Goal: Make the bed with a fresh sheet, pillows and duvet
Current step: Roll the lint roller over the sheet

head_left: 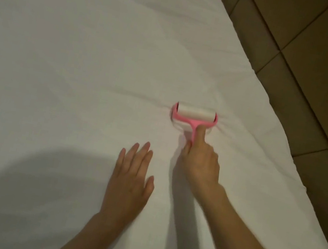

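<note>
A white sheet [72, 54] covers the bed and fills most of the view, with faint creases across it. A pink lint roller [194, 115] with a white roll lies pressed on the sheet right of centre. My right hand [199, 160] grips its pink handle, the forefinger stretched along the stem toward the roll. My left hand [130, 180] lies flat on the sheet just left of the right hand, fingers straight and close together, holding nothing.
The bed's right edge [272, 94] runs diagonally from the top centre to the lower right. Beyond it is a brown tiled floor [325, 64]. My shadow [24, 188] darkens the sheet at the lower left.
</note>
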A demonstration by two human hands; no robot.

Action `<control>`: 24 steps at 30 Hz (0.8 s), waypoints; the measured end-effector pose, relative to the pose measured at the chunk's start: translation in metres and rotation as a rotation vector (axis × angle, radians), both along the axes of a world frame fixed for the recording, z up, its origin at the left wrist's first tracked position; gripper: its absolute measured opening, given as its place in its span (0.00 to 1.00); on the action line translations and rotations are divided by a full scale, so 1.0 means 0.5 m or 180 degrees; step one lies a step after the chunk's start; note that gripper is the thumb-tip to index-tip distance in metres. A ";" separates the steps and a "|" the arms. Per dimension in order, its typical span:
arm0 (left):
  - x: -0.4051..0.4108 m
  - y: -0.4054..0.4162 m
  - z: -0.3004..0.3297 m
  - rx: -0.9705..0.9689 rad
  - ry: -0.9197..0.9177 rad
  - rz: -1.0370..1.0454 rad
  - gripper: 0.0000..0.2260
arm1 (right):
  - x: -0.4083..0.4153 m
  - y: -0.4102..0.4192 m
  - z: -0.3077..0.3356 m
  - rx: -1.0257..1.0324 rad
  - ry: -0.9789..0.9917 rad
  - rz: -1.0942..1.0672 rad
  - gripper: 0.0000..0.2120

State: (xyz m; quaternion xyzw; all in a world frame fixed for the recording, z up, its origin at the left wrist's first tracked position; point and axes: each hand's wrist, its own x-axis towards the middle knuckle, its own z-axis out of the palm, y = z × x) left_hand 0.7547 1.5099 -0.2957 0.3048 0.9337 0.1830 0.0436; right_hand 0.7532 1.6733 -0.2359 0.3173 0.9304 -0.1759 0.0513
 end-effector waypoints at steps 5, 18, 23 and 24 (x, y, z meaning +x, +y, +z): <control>-0.043 0.085 -0.062 -0.0672 -0.0471 0.0290 0.54 | -0.224 0.148 -0.012 -0.0012 0.0192 0.0251 0.24; -0.060 0.091 -0.082 -0.0969 -0.1029 0.0185 0.58 | -0.272 0.231 -0.003 -0.0175 0.0384 0.0550 0.25; -0.060 0.090 -0.072 -0.0936 -0.0956 0.0231 0.58 | 0.028 0.187 -0.003 -0.0196 0.0221 0.0641 0.14; -0.060 0.091 -0.070 -0.0951 -0.0970 0.0251 0.58 | 0.088 0.176 0.006 -0.0297 0.0094 0.0587 0.14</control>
